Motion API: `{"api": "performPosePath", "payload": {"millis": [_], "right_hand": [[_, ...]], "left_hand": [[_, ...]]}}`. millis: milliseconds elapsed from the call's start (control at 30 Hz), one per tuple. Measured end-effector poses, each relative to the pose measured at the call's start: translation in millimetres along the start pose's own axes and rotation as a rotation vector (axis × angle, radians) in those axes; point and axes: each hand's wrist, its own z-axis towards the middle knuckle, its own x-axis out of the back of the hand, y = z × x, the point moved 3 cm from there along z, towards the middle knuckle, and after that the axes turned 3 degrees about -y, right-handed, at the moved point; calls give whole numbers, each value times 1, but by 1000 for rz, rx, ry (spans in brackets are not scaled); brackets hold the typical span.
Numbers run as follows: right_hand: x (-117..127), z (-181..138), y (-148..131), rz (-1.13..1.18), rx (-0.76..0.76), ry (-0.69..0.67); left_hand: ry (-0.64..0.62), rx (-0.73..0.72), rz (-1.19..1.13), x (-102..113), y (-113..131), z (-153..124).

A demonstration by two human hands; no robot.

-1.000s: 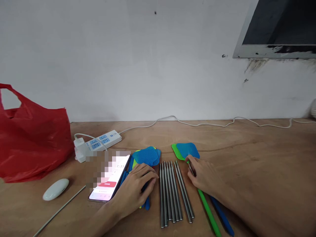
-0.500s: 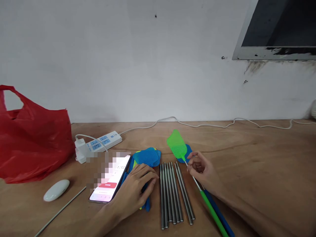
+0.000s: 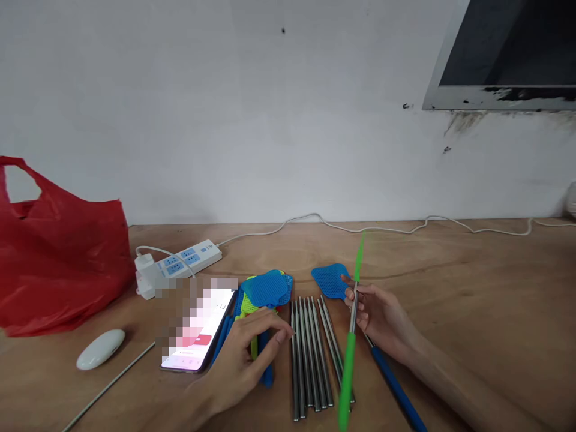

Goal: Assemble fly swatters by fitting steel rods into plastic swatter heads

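Note:
My right hand [image 3: 378,315] grips the metal shaft of a green fly swatter [image 3: 347,366], raised and turned so its head shows edge-on. A blue fly swatter [image 3: 330,280] lies behind it, with its blue handle running under my right wrist. My left hand [image 3: 252,345] holds nothing; its fingers are bent and apart, with the index fingertip at the leftmost of several metal rods [image 3: 310,360] laid side by side. Behind and under the left hand is a pile of blue and yellow swatter parts [image 3: 267,289], partly hidden.
Left of the pile lies a lit phone [image 3: 198,330]. Farther left are a white power strip [image 3: 202,255], a white oval object [image 3: 101,349] and a red plastic bag [image 3: 67,264]. A white cable [image 3: 315,214] runs along the wall.
The green swatter has been lifted off the blue one and turned edge-on by my right hand. My left hand has shifted slightly toward me, with its index finger and thumb nearer the rods.

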Motion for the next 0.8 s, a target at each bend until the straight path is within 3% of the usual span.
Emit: {"api": "performPosePath", "payload": {"millis": [267, 433, 600, 700, 800], "right_hand": [[-2, -2, 3, 91, -28, -64], [-7, -4, 11, 7, -15, -104], [-17, -7, 14, -125, 25, -167], [-24, -10, 8, -175, 39, -198], [-33, -14, 6, -187, -14, -264]], "left_hand": [[-130, 179, -213, -9, -1, -2], [-247, 228, -129, -18, -3, -8], [-203, 226, -34, -16, 3, -10], [-205, 237, -134, -12, 12, -6], [-298, 265, -290, -11, 24, 0]]}}
